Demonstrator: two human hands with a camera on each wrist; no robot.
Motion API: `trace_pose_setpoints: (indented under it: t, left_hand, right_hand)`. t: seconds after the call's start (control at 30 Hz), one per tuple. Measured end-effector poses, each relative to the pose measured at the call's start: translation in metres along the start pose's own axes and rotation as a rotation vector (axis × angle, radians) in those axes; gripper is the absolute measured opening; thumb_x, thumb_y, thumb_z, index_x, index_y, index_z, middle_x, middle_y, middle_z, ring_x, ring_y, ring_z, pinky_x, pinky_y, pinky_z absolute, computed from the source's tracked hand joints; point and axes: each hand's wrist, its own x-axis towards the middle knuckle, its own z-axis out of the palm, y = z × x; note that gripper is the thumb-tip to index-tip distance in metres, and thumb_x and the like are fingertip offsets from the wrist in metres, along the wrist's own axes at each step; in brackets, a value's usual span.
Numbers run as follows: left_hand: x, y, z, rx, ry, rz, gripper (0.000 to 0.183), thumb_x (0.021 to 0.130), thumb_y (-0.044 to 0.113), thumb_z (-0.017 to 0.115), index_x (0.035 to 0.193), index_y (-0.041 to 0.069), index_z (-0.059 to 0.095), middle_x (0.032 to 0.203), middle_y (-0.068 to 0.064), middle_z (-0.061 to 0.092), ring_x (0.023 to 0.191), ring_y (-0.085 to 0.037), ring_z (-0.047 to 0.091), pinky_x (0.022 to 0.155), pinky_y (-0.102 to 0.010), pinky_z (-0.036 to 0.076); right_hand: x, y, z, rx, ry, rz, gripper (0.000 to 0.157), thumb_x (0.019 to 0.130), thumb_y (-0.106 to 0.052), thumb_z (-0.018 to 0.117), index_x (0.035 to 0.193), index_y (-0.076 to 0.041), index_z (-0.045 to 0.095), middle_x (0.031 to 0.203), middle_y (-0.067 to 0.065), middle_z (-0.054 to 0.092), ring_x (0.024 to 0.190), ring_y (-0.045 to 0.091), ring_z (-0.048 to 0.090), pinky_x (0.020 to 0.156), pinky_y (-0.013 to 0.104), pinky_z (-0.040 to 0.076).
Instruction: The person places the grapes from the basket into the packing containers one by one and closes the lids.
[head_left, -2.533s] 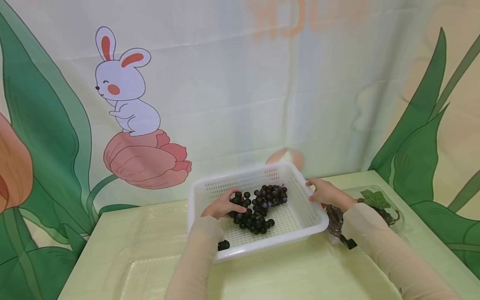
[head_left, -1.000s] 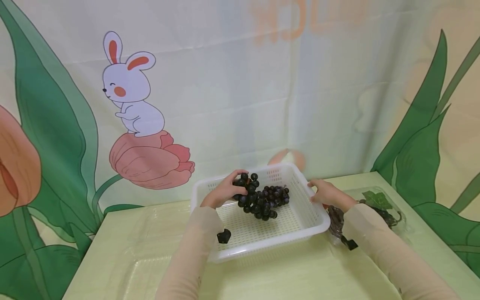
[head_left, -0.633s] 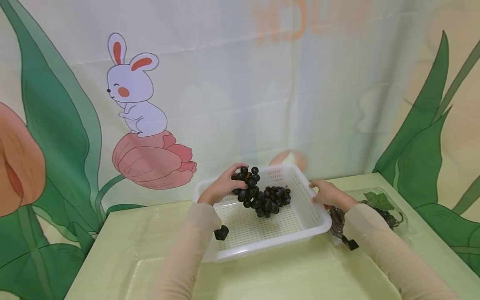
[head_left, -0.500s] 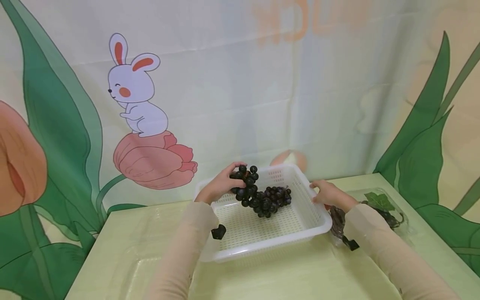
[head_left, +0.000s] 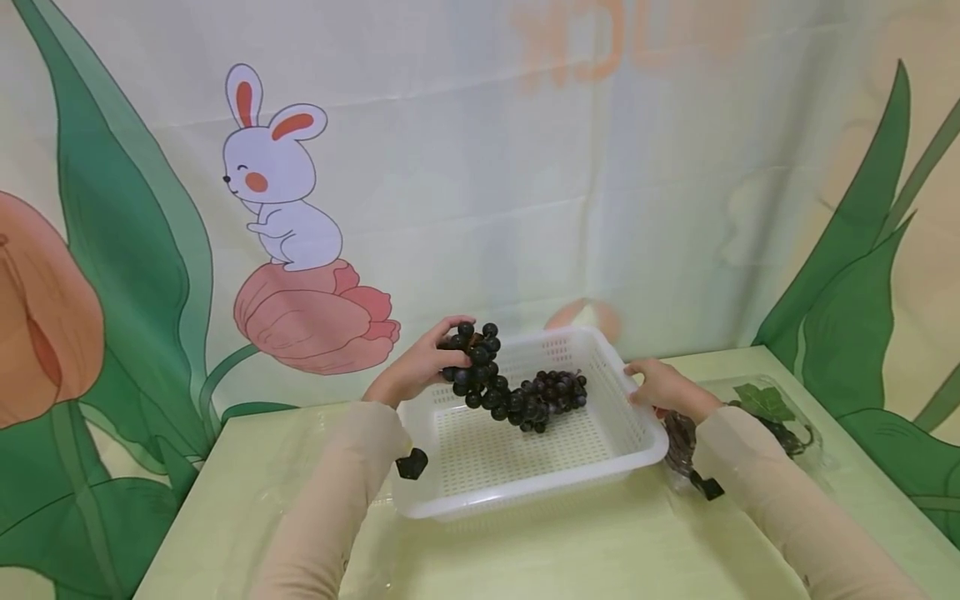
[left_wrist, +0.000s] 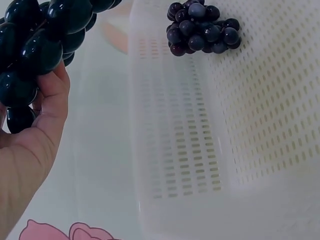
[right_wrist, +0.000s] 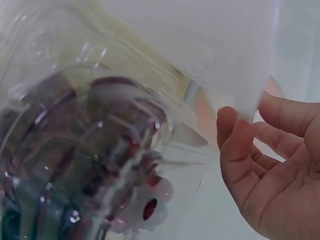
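My left hand [head_left: 416, 368] grips a bunch of black grapes [head_left: 477, 371] by its upper end, raised over the left part of the white plastic basket [head_left: 517, 492]. The lower end of that bunch hangs down to the right in the head view, in front of a second, duller bunch of grapes [head_left: 566, 390] in the basket. In the left wrist view, the thumb or a finger presses against shiny dark grapes [left_wrist: 42, 50]. At the basket's right rim, my right hand [head_left: 663, 390] pinches the edge between thumb and fingers, as the right wrist view [right_wrist: 280, 155] shows.
Right of the basket lies a clear plastic package [right_wrist: 100, 145] with dark purple contents. Beyond the right forearm is a clear tray with a green leaf [head_left: 765, 402]. Faint clear plastic lies on the table [head_left: 232, 483] at left. A printed cloth backdrop [head_left: 480, 167] rises behind.
My left hand has lifted the shiny bunch of grapes from the basket floor and moved it up, then left. My right hand has stayed on the basket rim.
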Motion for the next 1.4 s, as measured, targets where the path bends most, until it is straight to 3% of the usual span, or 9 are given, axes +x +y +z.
trace_pose_setpoints:
  t: [0.37, 0.77, 0.87, 1.0, 1.13, 1.4]
  left_hand:
    - [-0.022, 0.011, -0.013, -0.093, -0.047, 0.028, 0.061, 0.080, 0.003, 0.049, 0.134, 0.024, 0.030, 0.124, -0.014, 0.039, 0.097, -0.018, 0.053, 0.079, -0.034, 0.049]
    - [-0.046, 0.014, -0.027, -0.119, -0.075, 0.037, 0.058, 0.080, 0.000, 0.047, 0.129, 0.025, 0.032, 0.123, -0.012, 0.040, 0.096, -0.018, 0.054, 0.077, -0.034, 0.050]
    - [-0.053, 0.013, -0.031, -0.135, -0.070, 0.041, 0.058, 0.079, -0.001, 0.046, 0.129, 0.024, 0.032, 0.121, -0.011, 0.040, 0.095, -0.017, 0.055, 0.076, -0.034, 0.051]
    - [-0.063, 0.012, -0.037, -0.131, -0.071, 0.042, 0.059, 0.079, -0.001, 0.046, 0.131, 0.022, 0.030, 0.120, -0.011, 0.041, 0.093, -0.017, 0.056, 0.075, -0.033, 0.053]
    - [-0.071, 0.010, -0.043, -0.109, -0.078, 0.048, 0.058, 0.080, -0.001, 0.047, 0.131, 0.021, 0.030, 0.118, -0.011, 0.043, 0.092, -0.017, 0.056, 0.074, -0.032, 0.053]
    - [-0.092, 0.002, -0.055, -0.084, -0.056, 0.057, 0.062, 0.080, 0.002, 0.046, 0.136, 0.016, 0.024, 0.121, -0.009, 0.040, 0.095, -0.017, 0.055, 0.077, -0.031, 0.052]
  right_hand:
    - [0.000, 0.002, -0.002, -0.009, -0.022, -0.008, 0.057, 0.085, -0.005, 0.056, 0.134, 0.007, 0.032, 0.113, 0.029, 0.055, 0.045, 0.012, 0.050, 0.042, 0.025, 0.044]
    - [0.001, 0.002, 0.000, 0.014, -0.032, 0.003, 0.058, 0.084, -0.004, 0.057, 0.135, 0.007, 0.031, 0.113, 0.029, 0.056, 0.058, 0.013, 0.059, 0.045, 0.026, 0.047]
    - [-0.001, 0.000, 0.000, 0.031, -0.043, 0.010, 0.058, 0.085, -0.004, 0.056, 0.135, 0.007, 0.030, 0.115, 0.029, 0.054, 0.068, 0.017, 0.062, 0.048, 0.028, 0.050]
    - [0.000, 0.001, 0.000, 0.034, -0.050, -0.003, 0.057, 0.085, -0.004, 0.055, 0.135, 0.007, 0.030, 0.115, 0.027, 0.055, 0.069, 0.018, 0.062, 0.049, 0.029, 0.050]
    - [0.001, 0.003, -0.001, 0.010, -0.042, -0.033, 0.056, 0.086, -0.003, 0.054, 0.135, 0.007, 0.030, 0.113, 0.028, 0.057, 0.053, 0.013, 0.056, 0.043, 0.026, 0.045]
    - [0.002, 0.001, 0.000, 0.021, -0.045, -0.005, 0.057, 0.086, -0.003, 0.055, 0.136, 0.007, 0.029, 0.115, 0.029, 0.055, 0.067, 0.017, 0.063, 0.047, 0.028, 0.049]
